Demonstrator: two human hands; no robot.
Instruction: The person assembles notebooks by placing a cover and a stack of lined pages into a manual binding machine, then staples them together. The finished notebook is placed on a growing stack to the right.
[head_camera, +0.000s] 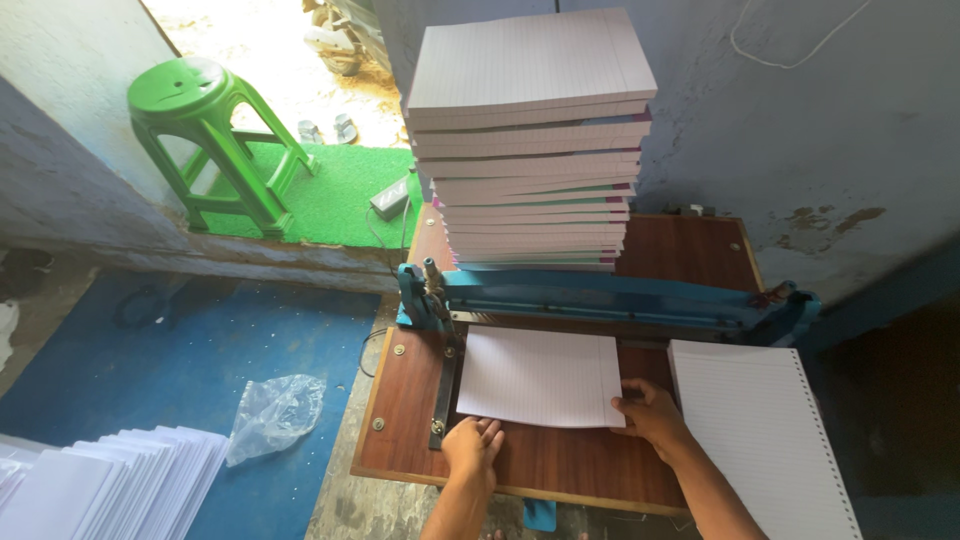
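On a brown wooden bench (520, 465), the left hand (472, 447) and right hand (648, 412) are pressing flat, fingers spread, on a ruled white paper sheaf (540, 378) lying under the blue punching bar (600, 298); uneven pressure could be skewing it.

Green plastic stool (205, 130) by the doorway, crumpled clear plastic bag (275, 412) on blue floor (150, 360).

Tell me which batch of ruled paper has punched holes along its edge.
The white ruled stack at the table's right, beside the right hand: a row of small holes lines its right edge. The sheets under the blue machine bar and the tall stack behind show none.
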